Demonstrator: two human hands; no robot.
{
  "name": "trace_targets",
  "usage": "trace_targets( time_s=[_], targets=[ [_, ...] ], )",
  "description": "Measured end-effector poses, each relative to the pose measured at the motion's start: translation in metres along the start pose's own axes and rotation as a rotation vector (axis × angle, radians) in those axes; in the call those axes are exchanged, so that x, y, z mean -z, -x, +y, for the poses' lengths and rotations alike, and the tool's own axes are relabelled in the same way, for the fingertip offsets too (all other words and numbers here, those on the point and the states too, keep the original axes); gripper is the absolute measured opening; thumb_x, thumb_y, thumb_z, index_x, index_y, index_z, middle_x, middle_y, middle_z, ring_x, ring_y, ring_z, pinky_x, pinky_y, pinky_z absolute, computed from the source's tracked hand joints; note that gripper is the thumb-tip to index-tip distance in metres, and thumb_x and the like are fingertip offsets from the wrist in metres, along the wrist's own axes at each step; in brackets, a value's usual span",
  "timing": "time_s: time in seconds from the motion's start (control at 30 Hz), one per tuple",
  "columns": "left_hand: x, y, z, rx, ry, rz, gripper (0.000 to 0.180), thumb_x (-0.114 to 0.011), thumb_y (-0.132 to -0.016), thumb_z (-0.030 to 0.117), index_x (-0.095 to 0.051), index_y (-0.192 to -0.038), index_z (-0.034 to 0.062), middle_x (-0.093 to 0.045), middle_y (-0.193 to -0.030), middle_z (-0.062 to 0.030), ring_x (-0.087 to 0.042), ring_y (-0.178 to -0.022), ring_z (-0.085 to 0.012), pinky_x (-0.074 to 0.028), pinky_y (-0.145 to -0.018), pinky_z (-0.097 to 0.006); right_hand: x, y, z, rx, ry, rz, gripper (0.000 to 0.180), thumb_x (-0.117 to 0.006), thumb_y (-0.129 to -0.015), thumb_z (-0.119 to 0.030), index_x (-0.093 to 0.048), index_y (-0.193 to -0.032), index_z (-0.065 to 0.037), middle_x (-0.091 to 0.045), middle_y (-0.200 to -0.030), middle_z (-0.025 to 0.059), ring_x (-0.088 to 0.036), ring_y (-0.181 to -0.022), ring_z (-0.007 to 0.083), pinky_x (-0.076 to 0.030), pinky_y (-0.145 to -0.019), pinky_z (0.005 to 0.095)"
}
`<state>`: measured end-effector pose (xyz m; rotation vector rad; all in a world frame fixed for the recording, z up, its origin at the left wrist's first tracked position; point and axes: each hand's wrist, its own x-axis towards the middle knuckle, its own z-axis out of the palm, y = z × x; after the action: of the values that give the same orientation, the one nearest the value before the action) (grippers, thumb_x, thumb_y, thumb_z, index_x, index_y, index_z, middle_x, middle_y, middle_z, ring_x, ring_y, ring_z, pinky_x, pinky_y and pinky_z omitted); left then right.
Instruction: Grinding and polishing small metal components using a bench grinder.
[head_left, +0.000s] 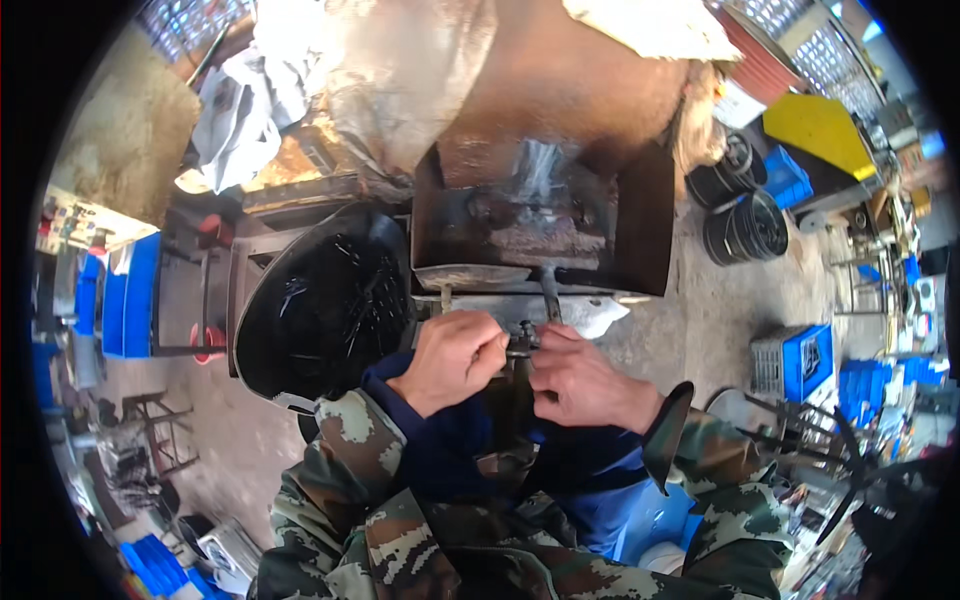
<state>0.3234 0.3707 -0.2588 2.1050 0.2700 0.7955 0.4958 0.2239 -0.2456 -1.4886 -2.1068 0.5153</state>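
Observation:
My left hand (450, 360) is closed, with thumb and fingers pinched toward a small dark metal part (522, 338) in front of my body. From the other side my right hand (585, 378) is closed as well, its fingertips against the same part. The part is too small and partly covered to tell its kind. Just beyond my hands is an open, dark metal housing (640, 230), with a metal rod (552, 292) at its front edge near my right fingers. To the left of my left hand stands a large black tub (290, 335) holding several thin dark pieces.
A brown sheet (580, 70) hangs behind the housing, with a pale crumpled cloth (235, 115) at far left. Two black buckets (745, 230) stand right. Blue bins (130, 300) are at the left, and a blue crate (805, 362) sits on the floor at right.

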Motion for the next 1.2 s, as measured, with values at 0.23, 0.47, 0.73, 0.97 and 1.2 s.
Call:
trace_targets(
  time_s=[0.23, 0.47, 0.73, 0.97, 1.2],
  targets=[
    [0.014, 0.033, 0.029, -0.135, -0.107, -0.004, 0.013, -0.061, -0.086, 0.004, -0.058, -0.074, 0.0020, -0.052, -0.065, -0.0100, -0.052, -0.056, -0.0299, -0.041, -0.054, -0.040, -0.018, 0.002, -0.003, 0.011, 0.064, 0.099, 0.012, -0.066, -0.068, -0.012, -0.059, -0.061, -0.005, -0.054, -0.071, 0.0092, -0.055, -0.086, 0.0305, -0.047, -0.089, 0.0407],
    [0.077, 0.063, -0.009, 0.372, 0.021, 0.346, 0.014, -0.056, -0.091, 0.008, -0.066, -0.088, -0.0008, -0.066, -0.079, -0.0143, -0.067, -0.074, -0.0245, -0.053, -0.068, -0.033, -0.016, 0.016, -0.003, 0.006, 0.118, 0.139, 0.009, -0.069, -0.072, -0.009, -0.061, -0.074, -0.006, -0.053, -0.078, 0.0099, -0.057, -0.092, 0.0323, -0.045, -0.090, 0.0429],
    [0.090, 0.161, -0.178, 0.678, -0.799, -0.206, 0.032, -0.067, -0.084, 0.022, -0.062, -0.111, 0.0060, -0.060, -0.108, -0.0185, -0.066, -0.098, -0.0377, -0.054, -0.083, -0.047, -0.019, 0.005, -0.006, 0.035, 0.152, 0.150, 0.012, -0.072, -0.074, -0.010, -0.061, -0.077, -0.006, -0.055, -0.077, 0.0086, -0.057, -0.088, 0.0299, -0.045, -0.087, 0.0417],
    [0.079, 0.157, -0.205, 0.746, -0.823, -0.232, 0.034, -0.066, -0.081, 0.014, -0.054, -0.112, 0.0075, -0.056, -0.113, -0.0202, -0.064, -0.098, -0.0424, -0.054, -0.080, -0.053, -0.010, -0.002, -0.004, 0.003, 0.137, 0.091, 0.010, -0.071, -0.075, -0.010, -0.064, -0.079, -0.005, -0.058, -0.078, 0.0093, -0.058, -0.089, 0.0303, -0.045, -0.092, 0.0414],
    [0.111, 0.147, -0.207, 0.690, -0.447, 0.207, 0.011, -0.065, -0.088, 0.016, -0.061, -0.095, 0.0073, -0.064, -0.079, -0.0143, -0.066, -0.078, -0.0324, -0.052, -0.070, -0.042, -0.011, -0.002, -0.001, -0.007, 0.159, 0.095, 0.009, -0.070, -0.075, -0.010, -0.063, -0.078, -0.005, -0.059, -0.077, 0.0100, -0.058, -0.087, 0.0306, -0.046, -0.093, 0.0419]
  ],
)
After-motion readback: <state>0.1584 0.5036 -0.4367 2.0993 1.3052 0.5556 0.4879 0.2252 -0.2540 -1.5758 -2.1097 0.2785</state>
